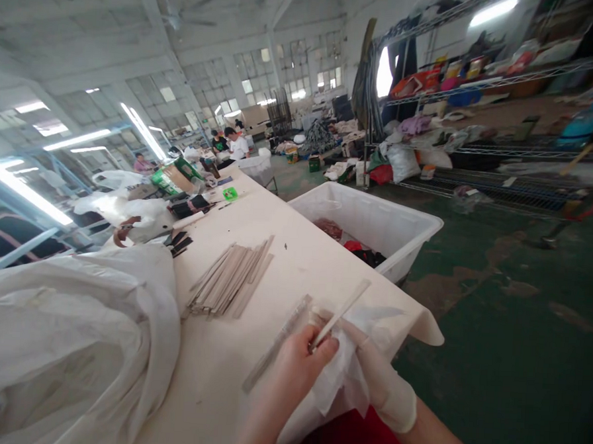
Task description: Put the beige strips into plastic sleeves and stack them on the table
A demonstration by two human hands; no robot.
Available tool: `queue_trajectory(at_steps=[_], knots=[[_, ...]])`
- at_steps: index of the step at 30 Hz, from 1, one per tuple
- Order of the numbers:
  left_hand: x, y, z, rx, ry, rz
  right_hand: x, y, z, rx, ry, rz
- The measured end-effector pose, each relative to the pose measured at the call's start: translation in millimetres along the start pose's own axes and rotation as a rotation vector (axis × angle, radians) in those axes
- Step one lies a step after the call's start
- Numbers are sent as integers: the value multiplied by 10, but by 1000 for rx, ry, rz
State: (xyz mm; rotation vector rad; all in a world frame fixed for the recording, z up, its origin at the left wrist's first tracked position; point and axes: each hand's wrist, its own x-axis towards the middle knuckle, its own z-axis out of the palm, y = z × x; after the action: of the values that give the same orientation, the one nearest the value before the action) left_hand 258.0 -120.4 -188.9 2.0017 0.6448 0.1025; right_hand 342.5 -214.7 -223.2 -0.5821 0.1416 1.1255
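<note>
Above the near edge of the table, my left hand (303, 356) is closed, with a narrow pale strip (344, 310) pinched between thumb and fingers. The strip points up and to the right. My right hand (369, 361) wears a whitish glove and curls in close beside the left. A thin white sheet (340, 383), crumpled and hanging down, is in its grip; its fingers are partly hidden and blurred. A flat grey, partly shiny strip (277, 343) lies on the table just left of my hands. Farther up lies a loose pile of grey-beige strips (231, 278).
A large white bag (71, 343) covers the left side of the pale table (209, 376). Against the right edge stands a white plastic bin (400, 221) with dark and red pieces inside. Wire shelving (479, 149) stands at the right. People (238, 145) are at the far end.
</note>
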Motion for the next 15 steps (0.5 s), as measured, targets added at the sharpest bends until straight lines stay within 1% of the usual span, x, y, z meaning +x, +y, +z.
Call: queue_trajectory(at_steps=[3,4,7,9,11,13,15], knots=[[-31,-14,110,-29,58,-36,-12,19,-2,0,65,-20],[-26,-22,125,-62,79,-49,-13,16,0,10,66,-35],[-31,-54,134,-129,92,-74,-7,8,1,28,-6,-54],[-67,-72,123,-63,129,-37,-6,13,-9,9,-21,-7],[-119,-73,100,64,224,21,-13,21,-19,-21,2,30],[-164,-56,72,161,300,70,-29,27,-17,-43,17,19],[-181,-32,53,179,303,89,-49,34,1,-51,26,25]])
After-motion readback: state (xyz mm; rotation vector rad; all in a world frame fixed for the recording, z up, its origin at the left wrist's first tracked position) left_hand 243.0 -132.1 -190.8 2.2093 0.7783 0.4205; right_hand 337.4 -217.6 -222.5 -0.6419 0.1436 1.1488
